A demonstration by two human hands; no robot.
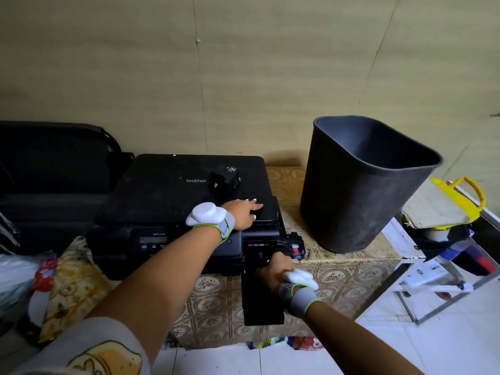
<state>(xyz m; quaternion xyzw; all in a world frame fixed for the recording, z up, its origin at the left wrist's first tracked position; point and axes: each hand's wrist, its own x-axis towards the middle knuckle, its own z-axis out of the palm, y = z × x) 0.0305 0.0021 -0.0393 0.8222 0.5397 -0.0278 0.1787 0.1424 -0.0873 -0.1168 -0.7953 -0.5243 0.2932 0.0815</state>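
Lid top: I read bare lid on the printer (162, 190), left and middle; a black cartridge (226, 178) sits back right, left hand (243, 212) flat on the front right corner.
Right flank: narrow strip of tablecloth (288, 185), then the bin (359, 190) walls it off.
Ink bay: open door (261, 301) hangs down in front; right hand (273, 269) fills the mouth.
Left flank: dark chair (54, 169) close alongside.

Bin (362, 190) right of printer (178, 201)
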